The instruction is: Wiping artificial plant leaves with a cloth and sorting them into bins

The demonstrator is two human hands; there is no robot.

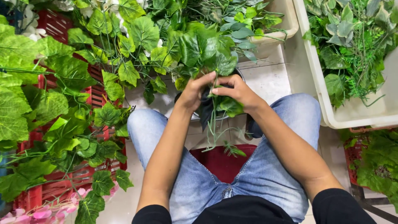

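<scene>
Down between the knees, over pale floor tiles [271, 81]: a bunch of artificial foliage [205, 52], broad green leaves with a slight plastic sheen and thin wiry stems, gathered over a dark round pot [206, 111]. Left hand [195, 91] wrapped around the stem bundle at the pot's top, grip narrow and closed on the stems. Right hand [234, 90] pressed in just beside it, fingers curled on the same bundle, thumb touching the left hand's fingertips. Pot mostly hidden behind both hands and the hanging leaves, so its rim shows only in slivers. A few loose sprigs trailing down towards a dark red stool [224, 161] under the blue jeans [269, 166].

Crowding in from the left: a red plastic crate [54, 186], slatted, nearly buried under large veined vine leaves [25, 103], matte and crinkled. Pink fabric petals [37, 211] at the lower left corner, white blossoms [35, 31] at the upper left. To the right: a cream plastic tub [319, 87], smooth-walled, filled with mixed greenery [352, 37] of smaller, greyer leaves. Below it, another reddish basket [352, 155] with ferny sprigs. Behind the bunch, a second cream tub [288, 20], partly covered by the leaf tips.
</scene>
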